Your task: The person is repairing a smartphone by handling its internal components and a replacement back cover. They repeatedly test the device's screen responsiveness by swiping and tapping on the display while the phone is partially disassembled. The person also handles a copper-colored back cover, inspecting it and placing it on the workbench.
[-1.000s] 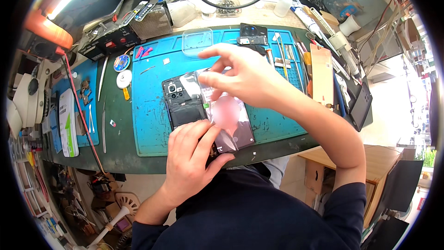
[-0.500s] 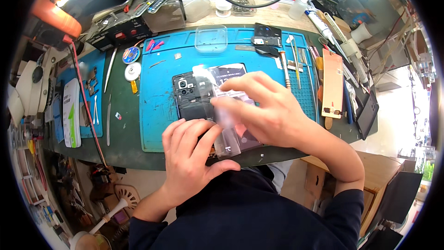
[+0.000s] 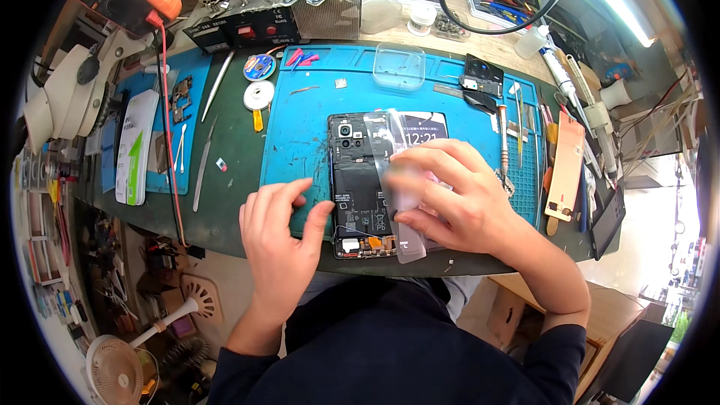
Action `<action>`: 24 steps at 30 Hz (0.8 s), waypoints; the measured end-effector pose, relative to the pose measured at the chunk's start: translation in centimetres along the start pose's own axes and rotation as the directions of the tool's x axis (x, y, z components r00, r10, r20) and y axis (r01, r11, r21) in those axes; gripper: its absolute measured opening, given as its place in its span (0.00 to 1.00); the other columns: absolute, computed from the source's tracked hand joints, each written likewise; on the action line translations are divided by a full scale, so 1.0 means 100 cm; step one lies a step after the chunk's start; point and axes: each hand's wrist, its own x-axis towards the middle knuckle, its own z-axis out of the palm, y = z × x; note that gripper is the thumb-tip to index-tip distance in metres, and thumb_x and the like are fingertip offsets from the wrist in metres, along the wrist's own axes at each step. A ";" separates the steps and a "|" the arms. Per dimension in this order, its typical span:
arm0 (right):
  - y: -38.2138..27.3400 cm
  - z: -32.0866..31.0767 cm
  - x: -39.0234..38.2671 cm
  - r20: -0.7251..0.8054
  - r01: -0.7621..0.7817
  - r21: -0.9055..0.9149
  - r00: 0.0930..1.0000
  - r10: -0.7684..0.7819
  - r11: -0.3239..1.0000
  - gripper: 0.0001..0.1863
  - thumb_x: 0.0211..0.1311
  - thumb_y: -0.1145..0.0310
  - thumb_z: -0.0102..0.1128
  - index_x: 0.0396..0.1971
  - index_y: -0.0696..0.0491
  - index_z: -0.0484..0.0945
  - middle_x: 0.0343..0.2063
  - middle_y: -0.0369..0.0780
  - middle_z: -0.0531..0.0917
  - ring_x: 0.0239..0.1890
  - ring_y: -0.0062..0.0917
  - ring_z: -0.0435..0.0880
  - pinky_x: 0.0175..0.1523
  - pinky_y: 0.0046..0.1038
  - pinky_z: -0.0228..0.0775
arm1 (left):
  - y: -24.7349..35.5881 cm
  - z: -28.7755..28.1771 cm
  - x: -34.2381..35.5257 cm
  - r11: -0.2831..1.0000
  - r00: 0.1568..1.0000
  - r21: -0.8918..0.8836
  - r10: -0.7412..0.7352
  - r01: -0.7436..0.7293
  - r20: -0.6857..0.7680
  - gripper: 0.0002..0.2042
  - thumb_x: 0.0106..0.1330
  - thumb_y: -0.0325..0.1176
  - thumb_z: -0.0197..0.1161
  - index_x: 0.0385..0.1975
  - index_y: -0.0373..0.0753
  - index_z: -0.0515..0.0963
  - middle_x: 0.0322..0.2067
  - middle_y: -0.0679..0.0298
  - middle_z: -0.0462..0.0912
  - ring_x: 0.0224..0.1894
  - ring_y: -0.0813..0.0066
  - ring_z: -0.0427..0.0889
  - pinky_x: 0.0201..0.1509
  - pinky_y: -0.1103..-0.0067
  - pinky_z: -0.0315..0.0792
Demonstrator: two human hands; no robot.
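An opened phone point(image 3: 358, 195) lies on the blue mat, its back off, with cameras, battery and lower board showing. Against its right side is a lit phone screen point(image 3: 427, 126), largely covered by my right hand point(image 3: 442, 195). A clear plastic film point(image 3: 412, 246) runs lengthwise over the seam between them. My right fingers are curled on this film with the thumb against it; motion smears the fingertips. My left hand point(image 3: 281, 232) is open beside the phone's left edge, thumb and fingers apart, holding nothing.
Beyond the phone on the blue mat point(image 3: 296, 135) stand a clear plastic box point(image 3: 399, 67) and a dark phone part point(image 3: 481, 75). Screwdriver point(image 3: 503, 135) and tweezers lie at right. Solder spools point(image 3: 259, 95) sit at left. A red cable point(image 3: 171, 157) crosses the left side.
My left hand has come off the phone's lower part and moved left, opening. The right hand stays over the film and screen. The whole view has shifted, so the bench sits farther right.
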 end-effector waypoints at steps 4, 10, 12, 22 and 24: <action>-0.004 -0.001 0.003 -0.026 -0.019 0.020 0.999 0.019 1.000 0.28 0.59 0.64 0.76 0.60 0.52 0.82 0.55 0.41 0.84 0.56 0.39 0.84 0.60 0.41 0.76 | 0.015 0.004 0.008 0.999 0.999 0.035 -0.013 0.011 0.047 0.18 0.61 0.40 0.80 0.46 0.39 0.84 0.35 0.65 0.79 0.40 0.65 0.77 0.49 0.68 0.66; 0.002 0.001 -0.001 -0.044 -0.008 0.061 0.999 0.011 0.998 0.30 0.58 0.74 0.71 0.63 0.58 0.78 0.55 0.46 0.85 0.54 0.45 0.85 0.60 0.43 0.77 | 0.016 0.007 0.008 0.999 0.998 0.022 -0.033 0.032 0.056 0.18 0.59 0.38 0.82 0.45 0.39 0.84 0.34 0.66 0.78 0.40 0.66 0.77 0.48 0.69 0.66; 0.003 0.001 0.000 -0.036 -0.008 0.069 0.999 0.010 0.998 0.32 0.57 0.76 0.71 0.65 0.58 0.78 0.55 0.47 0.85 0.54 0.45 0.85 0.60 0.43 0.78 | 0.016 0.007 0.008 0.999 0.998 0.022 -0.035 0.034 0.050 0.18 0.58 0.37 0.82 0.45 0.39 0.84 0.34 0.67 0.78 0.40 0.67 0.77 0.48 0.69 0.66; 0.003 -0.002 0.004 -0.028 -0.001 0.062 1.000 0.003 0.998 0.35 0.57 0.70 0.74 0.66 0.57 0.76 0.52 0.43 0.84 0.53 0.38 0.84 0.61 0.40 0.76 | 0.016 0.008 0.007 0.999 0.997 0.017 -0.047 0.046 0.054 0.17 0.58 0.33 0.80 0.45 0.39 0.85 0.34 0.68 0.77 0.38 0.69 0.74 0.50 0.71 0.67; 0.003 -0.002 0.005 -0.032 0.000 0.065 0.999 0.002 0.998 0.35 0.56 0.70 0.74 0.66 0.57 0.76 0.52 0.43 0.84 0.53 0.38 0.84 0.61 0.40 0.76 | 0.016 0.008 0.007 0.999 0.997 0.019 -0.051 0.050 0.056 0.17 0.58 0.33 0.80 0.46 0.39 0.85 0.33 0.68 0.77 0.38 0.69 0.74 0.50 0.71 0.67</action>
